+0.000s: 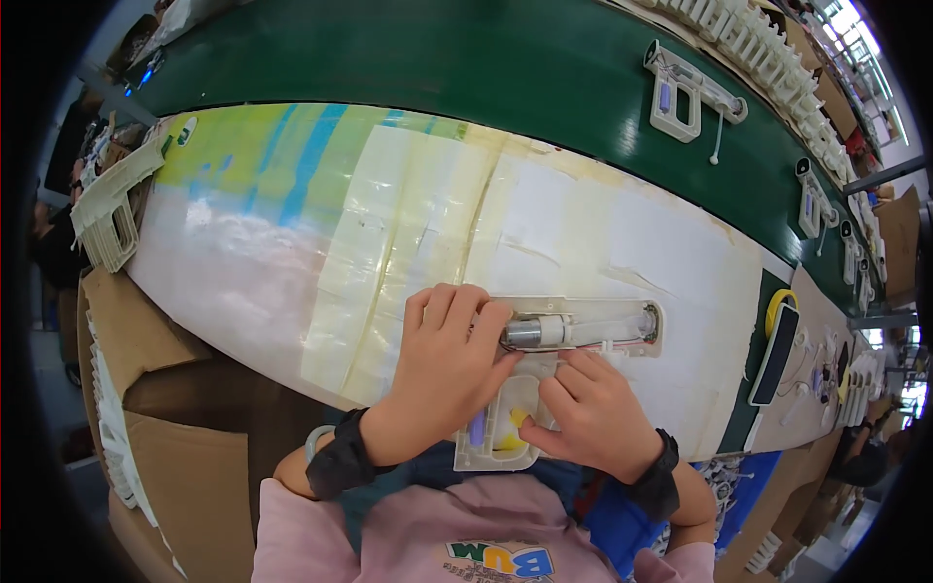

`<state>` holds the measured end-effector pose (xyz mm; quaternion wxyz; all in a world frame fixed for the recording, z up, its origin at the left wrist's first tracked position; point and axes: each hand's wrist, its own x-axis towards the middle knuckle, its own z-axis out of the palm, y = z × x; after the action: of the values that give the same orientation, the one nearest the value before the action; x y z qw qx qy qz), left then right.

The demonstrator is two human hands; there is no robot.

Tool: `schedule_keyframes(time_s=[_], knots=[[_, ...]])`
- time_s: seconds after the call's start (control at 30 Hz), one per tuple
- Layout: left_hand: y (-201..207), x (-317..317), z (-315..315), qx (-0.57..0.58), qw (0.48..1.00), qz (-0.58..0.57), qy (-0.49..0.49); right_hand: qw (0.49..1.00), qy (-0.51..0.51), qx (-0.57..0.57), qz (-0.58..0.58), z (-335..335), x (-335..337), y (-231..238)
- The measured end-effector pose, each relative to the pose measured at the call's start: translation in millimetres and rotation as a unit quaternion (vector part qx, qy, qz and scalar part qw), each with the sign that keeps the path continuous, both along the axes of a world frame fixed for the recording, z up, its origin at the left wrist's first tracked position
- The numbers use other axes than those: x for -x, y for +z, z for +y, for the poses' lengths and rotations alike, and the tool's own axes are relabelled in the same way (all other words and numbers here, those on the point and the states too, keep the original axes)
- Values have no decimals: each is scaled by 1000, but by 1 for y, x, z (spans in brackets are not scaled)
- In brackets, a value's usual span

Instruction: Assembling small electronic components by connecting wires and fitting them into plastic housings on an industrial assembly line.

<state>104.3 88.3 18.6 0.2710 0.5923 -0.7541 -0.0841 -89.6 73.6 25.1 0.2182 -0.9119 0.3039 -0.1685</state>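
A white gun-shaped plastic half-shell (573, 304) lies open side up at the near part of the table, its looped handle toward me. Inside its barrel are a silver cylindrical motor (525, 333) and a clear tube (603, 328), with a thin red wire along the tube's near side. A purple cylinder (476, 429) sits in the handle. My left hand (447, 350) is closed over the shell's left end, fingers curled beside the motor. My right hand (603, 413) has its fingers bent together at the barrel's near edge; whatever they pinch is hidden.
Similar part-filled shells (695, 92) lie on the green bench (437, 49) beyond. A phone (775, 358) and a yellow tape roll (780, 309) are at the right. A white shell (117, 209) stands at the left table end, above a cardboard box (190, 476).
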Motion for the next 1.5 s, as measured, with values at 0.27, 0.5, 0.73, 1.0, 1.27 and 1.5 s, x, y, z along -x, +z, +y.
schedule_keyframes(time_s=[0.27, 0.5, 0.73, 1.0, 1.27, 1.5], knots=[[8, -23, 13, -18, 995, -86, -53, 1000, 3, -6, 6, 2, 4, -2], [13, -28, 10, -59, 992, -66, -93, 1000, -2, -15, -5, 3, 3, -3], [12, -28, 4, -53, 993, -38, -102, 1000, -12, 11, -25, 4, 1, -10], [-3, -16, -3, -2, 994, -75, -82, 999, -26, 29, -17, 8, 2, -15], [2, -22, 4, -18, 997, 43, -64, 996, -16, 67, -64, 13, 4, -14], [14, -53, 10, -8, 986, 161, -50, 991, -68, 65, -93, 28, 30, 11]])
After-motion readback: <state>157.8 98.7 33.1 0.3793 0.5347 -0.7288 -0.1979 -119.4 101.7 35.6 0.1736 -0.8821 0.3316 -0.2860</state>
